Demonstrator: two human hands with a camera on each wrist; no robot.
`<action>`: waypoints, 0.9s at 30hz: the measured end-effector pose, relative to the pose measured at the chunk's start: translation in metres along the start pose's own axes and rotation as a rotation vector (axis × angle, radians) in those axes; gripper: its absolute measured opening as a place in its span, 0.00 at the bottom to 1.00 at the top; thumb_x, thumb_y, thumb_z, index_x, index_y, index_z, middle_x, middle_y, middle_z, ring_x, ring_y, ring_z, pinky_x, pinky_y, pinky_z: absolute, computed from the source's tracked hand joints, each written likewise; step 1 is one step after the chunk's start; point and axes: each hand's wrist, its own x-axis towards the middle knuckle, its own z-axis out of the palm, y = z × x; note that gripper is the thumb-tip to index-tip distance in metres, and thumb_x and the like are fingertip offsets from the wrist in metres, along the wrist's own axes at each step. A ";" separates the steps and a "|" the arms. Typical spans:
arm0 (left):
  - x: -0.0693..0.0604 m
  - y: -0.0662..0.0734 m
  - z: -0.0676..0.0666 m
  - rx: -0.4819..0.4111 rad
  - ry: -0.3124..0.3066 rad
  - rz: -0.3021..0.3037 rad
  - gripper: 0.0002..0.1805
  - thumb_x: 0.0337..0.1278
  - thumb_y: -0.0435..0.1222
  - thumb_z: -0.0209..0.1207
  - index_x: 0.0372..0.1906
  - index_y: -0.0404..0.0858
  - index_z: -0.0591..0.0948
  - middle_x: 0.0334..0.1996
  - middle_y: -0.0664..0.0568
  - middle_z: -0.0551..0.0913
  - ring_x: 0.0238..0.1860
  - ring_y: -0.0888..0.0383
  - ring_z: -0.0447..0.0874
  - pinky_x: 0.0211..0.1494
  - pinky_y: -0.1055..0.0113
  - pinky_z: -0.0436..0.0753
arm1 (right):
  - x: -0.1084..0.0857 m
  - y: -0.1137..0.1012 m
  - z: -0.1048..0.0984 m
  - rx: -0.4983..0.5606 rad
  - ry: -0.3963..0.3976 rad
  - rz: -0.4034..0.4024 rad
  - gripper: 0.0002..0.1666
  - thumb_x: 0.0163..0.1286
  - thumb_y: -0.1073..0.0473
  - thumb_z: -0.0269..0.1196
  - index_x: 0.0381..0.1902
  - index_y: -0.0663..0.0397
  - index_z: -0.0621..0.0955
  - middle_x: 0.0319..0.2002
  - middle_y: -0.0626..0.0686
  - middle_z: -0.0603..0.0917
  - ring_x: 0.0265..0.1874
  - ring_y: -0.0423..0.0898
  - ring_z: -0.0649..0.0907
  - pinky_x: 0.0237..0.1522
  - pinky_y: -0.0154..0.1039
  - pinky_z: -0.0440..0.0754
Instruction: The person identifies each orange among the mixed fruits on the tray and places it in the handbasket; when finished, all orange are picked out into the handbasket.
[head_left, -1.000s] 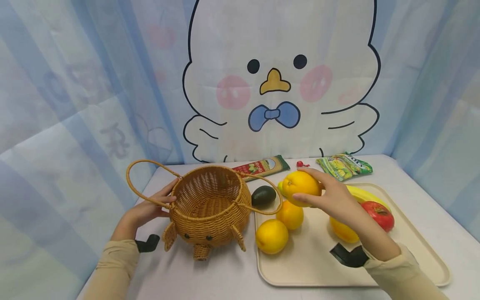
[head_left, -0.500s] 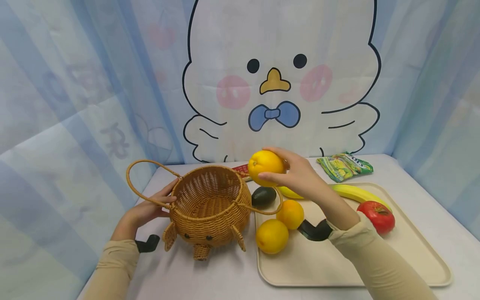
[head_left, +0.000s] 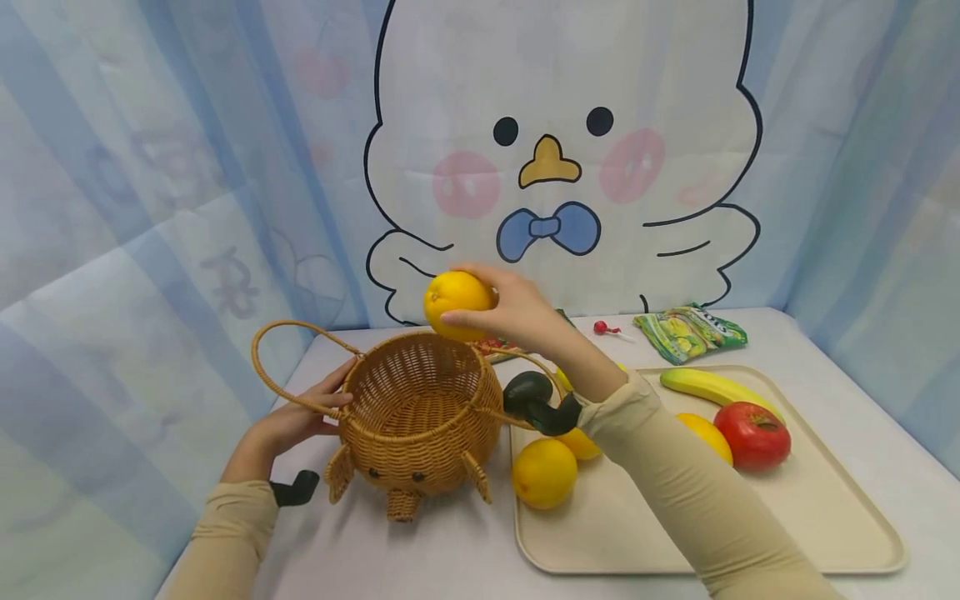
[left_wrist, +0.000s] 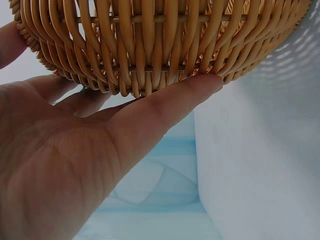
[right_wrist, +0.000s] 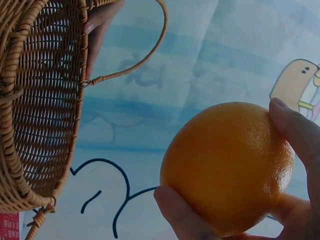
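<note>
- Your right hand [head_left: 510, 312] has thumb and fingers wrapped round an orange [head_left: 454, 300], up in the air by the back rim of the basket [head_left: 416, 454], not touching it from what the right wrist view shows
- Your left hand [head_left: 300, 412] is on the basket's left side under the handle [head_left: 273, 379], fingers laid fairly straight against the wicker
- Basket's sitting upright, mouth up, and you can see right down to the woven bottom
- Your tray [head_left: 600, 537] has a banana [head_left: 716, 390] and an apple [head_left: 753, 437] on the right, plus a yellow fruit [head_left: 544, 473] near its left edge; your sleeve [head_left: 675, 475] partly covers others
- Avocado [head_left: 527, 390] is between basket and tray, can't tell if it's on the tray
</note>
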 end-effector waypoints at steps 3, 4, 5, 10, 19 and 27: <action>0.001 0.000 -0.001 -0.005 0.000 -0.002 0.39 0.69 0.48 0.45 0.75 0.55 0.36 0.76 0.46 0.31 0.74 0.35 0.37 0.64 0.40 0.69 | 0.014 -0.001 0.010 -0.011 -0.006 -0.017 0.42 0.54 0.37 0.67 0.66 0.31 0.67 0.60 0.46 0.74 0.48 0.46 0.78 0.48 0.43 0.80; 0.001 0.000 -0.001 -0.004 0.000 -0.005 0.39 0.69 0.48 0.45 0.75 0.55 0.36 0.76 0.45 0.31 0.74 0.35 0.38 0.64 0.40 0.69 | 0.018 -0.002 0.014 -0.010 -0.014 -0.022 0.42 0.54 0.37 0.67 0.66 0.31 0.67 0.60 0.46 0.75 0.48 0.46 0.78 0.48 0.43 0.79; 0.001 0.000 -0.001 -0.005 0.001 -0.010 0.39 0.69 0.49 0.45 0.75 0.56 0.36 0.76 0.45 0.32 0.74 0.35 0.39 0.64 0.41 0.69 | 0.022 -0.002 0.018 -0.016 -0.024 -0.023 0.42 0.54 0.37 0.67 0.66 0.31 0.67 0.60 0.46 0.74 0.48 0.45 0.78 0.48 0.42 0.79; 0.001 -0.001 -0.001 -0.002 0.010 -0.023 0.39 0.69 0.49 0.44 0.75 0.56 0.37 0.76 0.46 0.33 0.74 0.36 0.41 0.64 0.42 0.70 | 0.039 -0.003 0.039 -0.043 -0.083 -0.055 0.41 0.56 0.38 0.66 0.67 0.32 0.66 0.59 0.46 0.75 0.47 0.45 0.78 0.45 0.40 0.79; 0.001 -0.002 -0.003 -0.015 -0.004 0.001 0.39 0.70 0.48 0.43 0.75 0.55 0.35 0.76 0.47 0.30 0.74 0.36 0.40 0.65 0.42 0.69 | 0.067 -0.008 0.066 0.008 -0.119 -0.088 0.42 0.55 0.40 0.68 0.66 0.37 0.67 0.55 0.47 0.77 0.44 0.45 0.79 0.42 0.38 0.80; 0.000 -0.003 -0.003 0.002 -0.002 -0.005 0.37 0.71 0.48 0.42 0.75 0.56 0.36 0.76 0.48 0.31 0.74 0.36 0.40 0.65 0.42 0.68 | 0.080 -0.005 0.079 -0.026 -0.150 -0.098 0.42 0.56 0.41 0.67 0.67 0.41 0.67 0.58 0.48 0.76 0.47 0.44 0.77 0.46 0.38 0.78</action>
